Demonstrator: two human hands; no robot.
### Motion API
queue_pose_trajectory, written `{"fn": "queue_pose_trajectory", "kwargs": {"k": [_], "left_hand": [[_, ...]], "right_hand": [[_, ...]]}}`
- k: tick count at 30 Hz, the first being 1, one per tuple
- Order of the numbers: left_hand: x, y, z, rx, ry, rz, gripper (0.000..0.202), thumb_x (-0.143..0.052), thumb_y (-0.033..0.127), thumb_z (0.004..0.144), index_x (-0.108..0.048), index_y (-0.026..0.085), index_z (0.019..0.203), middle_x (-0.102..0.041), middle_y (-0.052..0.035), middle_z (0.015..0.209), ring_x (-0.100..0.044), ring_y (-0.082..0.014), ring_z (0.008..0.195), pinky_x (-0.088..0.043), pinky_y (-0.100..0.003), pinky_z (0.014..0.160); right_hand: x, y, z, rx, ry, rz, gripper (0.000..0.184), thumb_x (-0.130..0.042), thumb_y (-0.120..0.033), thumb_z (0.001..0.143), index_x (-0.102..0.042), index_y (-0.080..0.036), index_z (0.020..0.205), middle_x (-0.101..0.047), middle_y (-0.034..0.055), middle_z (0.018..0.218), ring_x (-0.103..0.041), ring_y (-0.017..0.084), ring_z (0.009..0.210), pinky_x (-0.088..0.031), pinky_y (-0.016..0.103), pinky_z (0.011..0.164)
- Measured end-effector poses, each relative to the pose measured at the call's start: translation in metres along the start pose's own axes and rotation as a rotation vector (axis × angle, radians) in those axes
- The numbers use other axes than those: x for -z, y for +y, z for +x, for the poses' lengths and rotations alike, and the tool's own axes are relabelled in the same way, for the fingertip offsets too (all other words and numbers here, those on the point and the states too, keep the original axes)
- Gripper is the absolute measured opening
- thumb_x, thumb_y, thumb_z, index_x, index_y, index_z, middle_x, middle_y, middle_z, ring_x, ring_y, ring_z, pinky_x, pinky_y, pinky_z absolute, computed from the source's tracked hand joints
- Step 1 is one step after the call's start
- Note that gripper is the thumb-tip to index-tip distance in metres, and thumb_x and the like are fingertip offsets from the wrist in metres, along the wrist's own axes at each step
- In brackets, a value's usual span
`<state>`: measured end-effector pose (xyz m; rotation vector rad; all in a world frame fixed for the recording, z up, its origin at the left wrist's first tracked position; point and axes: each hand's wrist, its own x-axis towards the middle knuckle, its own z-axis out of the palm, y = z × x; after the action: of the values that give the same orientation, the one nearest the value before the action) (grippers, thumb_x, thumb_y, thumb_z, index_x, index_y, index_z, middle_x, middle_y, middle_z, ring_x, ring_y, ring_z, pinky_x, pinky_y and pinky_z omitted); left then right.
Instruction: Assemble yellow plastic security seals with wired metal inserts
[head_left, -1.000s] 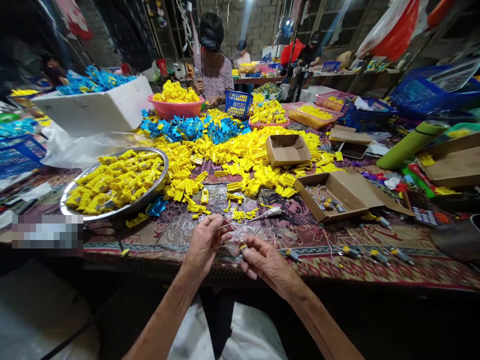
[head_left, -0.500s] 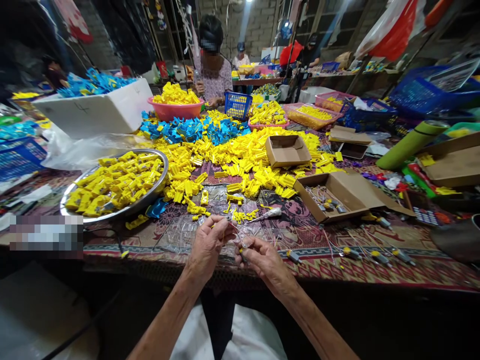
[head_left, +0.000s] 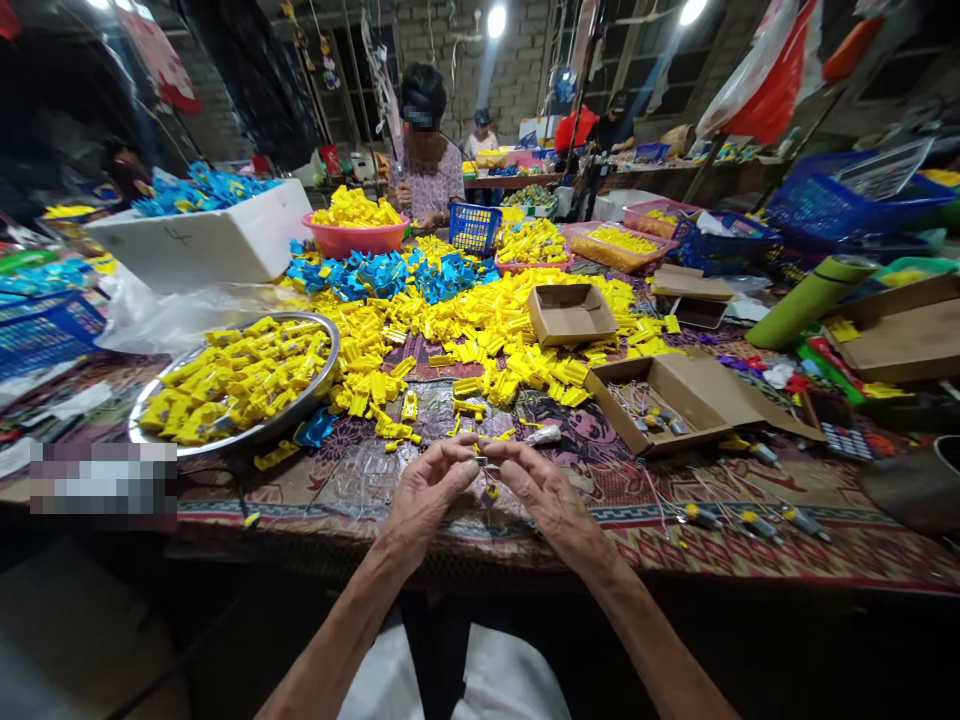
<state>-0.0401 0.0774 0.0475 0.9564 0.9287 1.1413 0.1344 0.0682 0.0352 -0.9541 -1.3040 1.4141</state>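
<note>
My left hand [head_left: 430, 490] and my right hand [head_left: 546, 492] meet just above the table's front edge, thumbs and fingertips pinched close together. Between them is a small wired motor [head_left: 490, 492] with a yellow end, hanging just below the fingertips. Both hands pinch its thin wires or a tiny part at their end; the exact piece is too small to tell. Behind the fingers, small yellow plastic pieces [head_left: 469, 409] and a pale-handled tool [head_left: 544, 435] lie on clear plastic. To the right, several grey motors [head_left: 761, 524] with yellow ends and loose wires rest on the patterned cloth.
A steel tray [head_left: 330, 365] full of yellow parts stands left. A heap of yellow casings [head_left: 480, 310] spreads ahead, with blue parts [head_left: 390, 268] behind. Right is an open cardboard box [head_left: 697, 395] holding motors, then a green flask [head_left: 810, 300]. A person [head_left: 427, 160] sits opposite.
My hands have come together, fingertips now nearly touching. The motor, earlier mostly hidden in my right hand, now hangs in sight between them. The view has tilted up slightly.
</note>
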Motion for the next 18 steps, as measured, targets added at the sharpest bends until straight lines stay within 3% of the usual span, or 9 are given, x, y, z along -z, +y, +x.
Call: {"fn": "queue_pose_trajectory", "kwargs": {"k": [3,7,10,12,15,18], "left_hand": [[-0.001,0.004,0.001,-0.007,-0.008,0.036,0.009,-0.078,0.025,0.074,-0.073,0.019,0.079,-0.060,-0.0093,0.134,-0.063,-0.0266,0.111,-0.053,-0.031,0.081],[0.000,0.000,0.004,-0.022,-0.028,0.058,0.007,-0.075,0.024,0.077,-0.074,0.019,0.081,-0.063,-0.0095,0.132,-0.058,-0.0246,0.121,-0.048,-0.028,0.093],[0.002,-0.006,0.005,0.040,-0.037,-0.014,0.011,-0.075,0.027,0.077,-0.071,0.018,0.082,-0.064,-0.0088,0.129,-0.067,-0.0169,0.092,-0.051,-0.024,0.076],[0.003,-0.008,0.006,0.080,-0.053,-0.066,0.016,-0.075,0.031,0.078,-0.069,0.018,0.085,-0.066,-0.0083,0.122,-0.063,-0.0104,0.069,-0.049,-0.022,0.063],[0.004,-0.009,0.005,0.096,-0.066,-0.083,0.020,-0.072,0.035,0.080,-0.068,0.018,0.090,-0.069,-0.0059,0.102,-0.060,-0.0104,0.066,-0.048,-0.023,0.064],[0.004,-0.010,0.005,0.074,-0.033,-0.029,0.019,-0.071,0.035,0.081,-0.065,0.018,0.087,-0.066,-0.0019,0.085,-0.060,-0.0122,0.073,-0.048,-0.024,0.071]], "right_hand": [[-0.011,0.000,0.005,-0.022,-0.010,0.026,0.033,-0.056,-0.051,0.092,-0.067,-0.024,0.108,-0.067,0.0034,0.101,-0.060,0.021,0.095,-0.046,0.034,0.089],[-0.022,0.002,0.005,0.006,-0.046,0.061,0.035,-0.054,-0.052,0.093,-0.067,-0.026,0.112,-0.066,0.0035,0.105,-0.058,0.020,0.099,-0.043,0.033,0.093],[-0.025,0.006,0.004,-0.009,-0.089,0.106,0.033,-0.055,-0.051,0.092,-0.068,-0.024,0.107,-0.065,0.0021,0.098,-0.058,0.017,0.090,-0.044,0.030,0.087],[-0.025,0.012,0.005,-0.028,-0.100,0.155,0.034,-0.055,-0.052,0.092,-0.069,-0.021,0.095,-0.064,0.0005,0.084,-0.056,0.014,0.077,-0.045,0.027,0.077],[-0.022,0.019,0.007,-0.058,-0.060,0.156,0.035,-0.058,-0.051,0.091,-0.065,-0.018,0.082,-0.060,-0.0015,0.070,-0.053,0.011,0.066,-0.043,0.024,0.067],[-0.018,0.021,0.007,-0.103,0.026,0.118,0.032,-0.065,-0.050,0.085,-0.064,-0.018,0.088,-0.060,-0.0025,0.067,-0.054,0.011,0.061,-0.042,0.023,0.060]]}}
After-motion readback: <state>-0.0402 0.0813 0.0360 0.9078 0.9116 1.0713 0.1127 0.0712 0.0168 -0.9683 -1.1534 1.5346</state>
